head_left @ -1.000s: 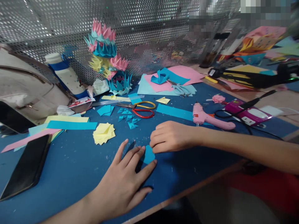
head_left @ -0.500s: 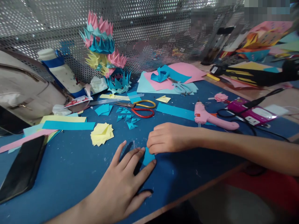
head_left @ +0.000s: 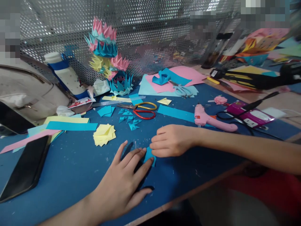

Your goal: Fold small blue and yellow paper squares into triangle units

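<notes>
Here | blue paper piece (head_left: 150, 156) | small, flat, partly covered by fingers (head_left: 140, 171)

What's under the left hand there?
A small piece of blue paper lies under fingertips of the left hand; the right hand also covers part. Anything beneath the left palm is hidden.

Beneath the fingers (head_left: 135, 159), a blue tabletop (head_left: 70, 175) is seen, bordered nearest the viewer by a brown edge (head_left: 164, 207). Beyond them, the background is filled by a perforated grey metal panel (head_left: 150, 34), its holes lit in bright specks. Far right of the fingers, a brownish surface (head_left: 288, 99) is joined to the view. Below the edge, the space is left in shadow.
</notes>
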Motion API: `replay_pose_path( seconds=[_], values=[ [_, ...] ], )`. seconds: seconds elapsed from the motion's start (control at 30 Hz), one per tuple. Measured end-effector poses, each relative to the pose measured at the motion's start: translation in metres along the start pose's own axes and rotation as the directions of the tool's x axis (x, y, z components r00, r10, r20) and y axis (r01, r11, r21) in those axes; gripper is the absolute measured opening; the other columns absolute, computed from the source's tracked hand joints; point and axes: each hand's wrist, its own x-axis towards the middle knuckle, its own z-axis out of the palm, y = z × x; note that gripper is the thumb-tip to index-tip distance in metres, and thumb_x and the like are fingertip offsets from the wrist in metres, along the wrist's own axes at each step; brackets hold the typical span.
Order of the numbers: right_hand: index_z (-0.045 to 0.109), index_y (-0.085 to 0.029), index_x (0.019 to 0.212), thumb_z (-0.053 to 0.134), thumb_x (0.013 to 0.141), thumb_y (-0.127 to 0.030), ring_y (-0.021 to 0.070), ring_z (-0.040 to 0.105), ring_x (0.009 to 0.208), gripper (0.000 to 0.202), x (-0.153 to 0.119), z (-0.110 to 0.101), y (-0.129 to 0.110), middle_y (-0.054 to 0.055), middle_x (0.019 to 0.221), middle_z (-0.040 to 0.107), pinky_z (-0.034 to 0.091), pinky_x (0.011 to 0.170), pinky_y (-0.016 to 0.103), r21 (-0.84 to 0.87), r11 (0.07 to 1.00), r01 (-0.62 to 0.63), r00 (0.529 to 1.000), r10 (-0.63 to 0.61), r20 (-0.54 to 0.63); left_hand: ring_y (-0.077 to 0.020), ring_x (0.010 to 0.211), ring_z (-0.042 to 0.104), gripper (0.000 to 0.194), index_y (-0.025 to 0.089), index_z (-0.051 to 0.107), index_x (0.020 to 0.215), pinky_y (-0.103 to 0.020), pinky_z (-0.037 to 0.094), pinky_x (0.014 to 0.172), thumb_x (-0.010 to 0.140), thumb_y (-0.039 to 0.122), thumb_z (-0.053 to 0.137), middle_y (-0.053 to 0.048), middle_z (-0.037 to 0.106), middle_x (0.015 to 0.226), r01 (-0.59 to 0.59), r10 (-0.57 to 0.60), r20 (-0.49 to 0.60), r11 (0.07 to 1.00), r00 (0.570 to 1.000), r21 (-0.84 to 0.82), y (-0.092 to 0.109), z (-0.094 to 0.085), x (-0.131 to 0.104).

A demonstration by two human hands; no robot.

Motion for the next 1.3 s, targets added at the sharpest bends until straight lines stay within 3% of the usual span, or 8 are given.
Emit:
replay_pose_path(
  seconds=[0.13, 0.23, 0.37, 0.43, 0.6, 0.9, 1.1, 1.3],
  values=[
    [0.069, -0.017, 0.092, 0.044, 0.102, -0.02, 0.0126, 0.06, 0.077, 0.027, -0.003, -0.002, 0.003, 0.004, 0.089, 0.069, 0.04, 0.06, 0.029, -0.062, 0.988, 0.141, 0.98, -0.148, -0.136, -0.0273, 0.139, 0.042, 0.054, 0.02, 0.043, 0.148, -0.058, 0.003, 0.123, 0.104, 0.05, 0.04, -0.012, 0.053, 0.145, -0.005, 0.005, -0.005, 1.0, 1.0, -0.018, -0.001, 0.0, 0.0],
    [0.069, -0.017, 0.09, 0.048, 0.101, -0.02, 0.0128, 0.059, 0.074, 0.024, -0.003, -0.002, 0.004, 0.002, 0.083, 0.067, 0.038, 0.058, 0.029, -0.066, 0.988, 0.136, 0.977, -0.145, -0.159, -0.0272, 0.139, 0.044, 0.052, 0.02, 0.044, 0.148, -0.059, 0.007, 0.123, 0.104, 0.049, 0.041, -0.012, 0.053, 0.144, -0.002, 0.002, -0.014, 0.999, 1.0, -0.038, -0.002, 0.001, 0.0],
    [0.066, -0.019, 0.091, 0.047, 0.102, -0.02, 0.0138, 0.054, 0.072, 0.022, 0.001, -0.002, 0.003, 0.0, 0.078, 0.064, 0.033, 0.058, 0.03, 0.001, 1.0, 0.019, 0.997, -0.019, -0.072, -0.0282, 0.138, 0.044, 0.052, 0.02, 0.045, 0.147, -0.061, 0.012, 0.122, 0.104, 0.049, 0.042, -0.013, 0.053, 0.143, 0.009, -0.009, -0.014, 0.998, 1.0, -0.062, -0.001, -0.001, 0.0],
    [0.065, -0.02, 0.095, 0.045, 0.103, -0.021, 0.015, 0.054, 0.077, 0.021, 0.003, -0.002, 0.002, 0.001, 0.084, 0.065, 0.034, 0.062, 0.03, 0.126, 0.987, -0.1, 0.995, 0.098, 0.024, -0.0285, 0.137, 0.045, 0.051, 0.02, 0.046, 0.146, -0.062, 0.014, 0.122, 0.104, 0.048, 0.044, -0.012, 0.054, 0.143, 0.015, -0.016, -0.013, 0.997, 1.0, -0.073, -0.001, -0.002, 0.0],
    [0.065, -0.019, 0.104, 0.052, 0.101, -0.023, 0.0163, 0.055, 0.094, 0.014, 0.006, -0.006, -0.003, 0.005, 0.1, 0.068, 0.042, 0.08, 0.028, 0.528, 0.776, -0.345, 0.939, 0.292, 0.184, -0.0291, 0.138, 0.045, 0.053, 0.019, 0.043, 0.148, -0.062, 0.014, 0.122, 0.104, 0.047, 0.045, -0.012, 0.053, 0.144, 0.016, -0.016, -0.001, 0.996, 1.0, -0.086, -0.001, -0.003, 0.0],
    [0.064, -0.016, 0.101, 0.065, 0.094, -0.023, 0.0143, 0.057, 0.09, 0.01, 0.009, -0.008, -0.008, 0.003, 0.092, 0.067, 0.043, 0.078, 0.024, 0.635, 0.552, -0.541, 0.828, 0.482, 0.285, -0.0288, 0.137, 0.045, 0.05, 0.02, 0.045, 0.147, -0.062, 0.015, 0.122, 0.104, 0.046, 0.045, -0.011, 0.053, 0.144, 0.008, -0.009, -0.015, 0.998, 1.0, -0.069, 0.0, -0.004, -0.001],
    [0.07, -0.018, 0.093, 0.06, 0.098, -0.025, 0.0145, 0.058, 0.089, 0.013, 0.004, -0.002, -0.012, 0.003, 0.091, 0.071, 0.042, 0.083, 0.028, 0.639, 0.637, -0.431, 0.877, 0.461, 0.133, -0.0291, 0.138, 0.044, 0.052, 0.02, 0.043, 0.149, -0.062, 0.016, 0.121, 0.104, 0.047, 0.044, -0.011, 0.052, 0.146, 0.009, -0.009, 0.003, 0.997, 1.0, -0.071, -0.001, -0.004, 0.0],
    [0.071, -0.019, 0.096, 0.056, 0.1, -0.029, 0.0135, 0.058, 0.086, 0.019, -0.001, 0.0, -0.026, 0.003, 0.092, 0.071, 0.042, 0.079, 0.028, 0.531, 0.707, -0.468, 0.849, 0.526, 0.049, -0.0286, 0.136, 0.046, 0.052, 0.02, 0.045, 0.147, -0.062, 0.017, 0.122, 0.104, 0.047, 0.045, -0.011, 0.053, 0.144, 0.01, -0.01, -0.007, 0.998, 1.0, -0.07, 0.0, -0.004, 0.0]
  ],
)
